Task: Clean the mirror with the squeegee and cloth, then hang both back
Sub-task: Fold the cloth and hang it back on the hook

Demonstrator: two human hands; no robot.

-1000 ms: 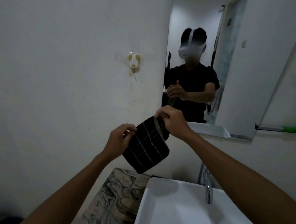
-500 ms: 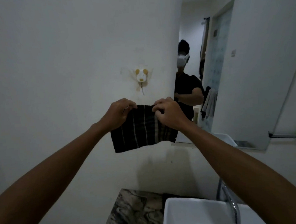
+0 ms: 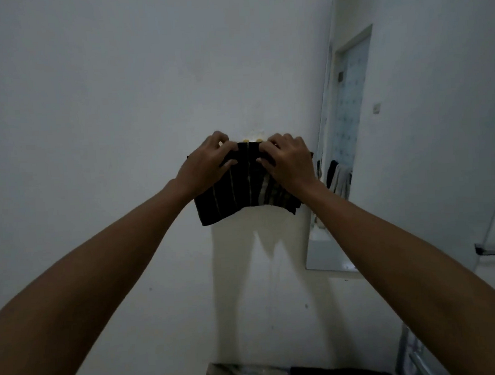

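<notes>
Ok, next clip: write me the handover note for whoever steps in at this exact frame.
Left hand: grips the cloth's top edge.
Right hand: grips the same edge, further right.
Cloth: held up flat against the wall, its top edge at the hook, which it mostly covers; whether it has caught on the hook cannot be seen.
Mirror: to the right.
Squeegee: not in view, so its state is unknown.
Left: get the cloth onto the hook, let go, check it hangs; confirm the squeegee is hung.

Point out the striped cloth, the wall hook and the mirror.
striped cloth (image 3: 241, 193): head view, middle of the hanging fabric.
wall hook (image 3: 255, 137): head view, pale top showing above the cloth.
mirror (image 3: 410, 119): head view, bare glass.
</notes>
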